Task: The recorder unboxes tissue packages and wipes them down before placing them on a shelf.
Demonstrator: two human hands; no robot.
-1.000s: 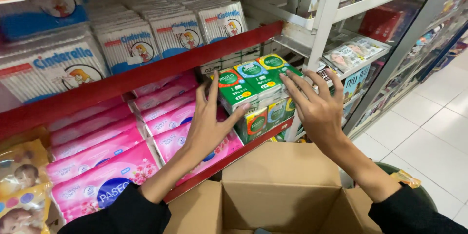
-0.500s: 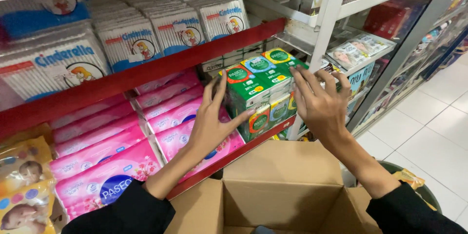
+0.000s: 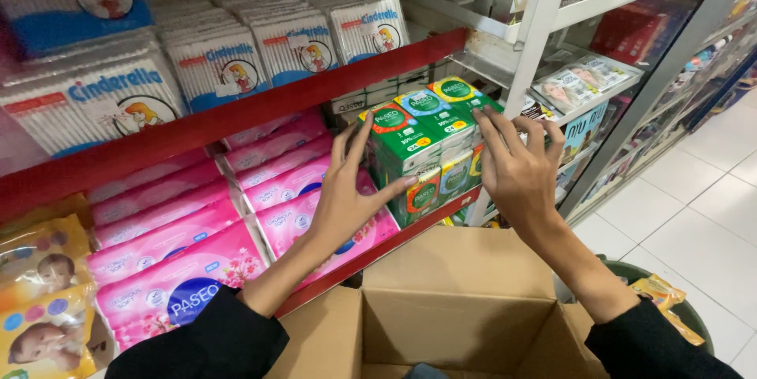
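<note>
Green tissue packs (image 3: 426, 142) stand stacked at the right end of the lower red shelf (image 3: 371, 257). My left hand (image 3: 347, 194) presses flat against the stack's left side, thumb on its front. My right hand (image 3: 516, 166) rests against the stack's right side, fingers spread on the top packs. Neither hand is closed around a pack. An open cardboard box (image 3: 441, 308) sits right below my arms.
Pink tissue packs (image 3: 197, 245) fill the lower shelf to the left. Cotton-bud packs (image 3: 236, 56) line the upper red shelf (image 3: 260, 111). A white rack (image 3: 552, 40) with small packaged goods stands to the right, over a white tiled floor (image 3: 686, 213). Yellow baby-wipe packs (image 3: 43, 300) lie far left.
Both hands stay against the green stack; the stack and hands sit slightly further right and higher as the view shifted. The left thumb now lies on the stack's front.
</note>
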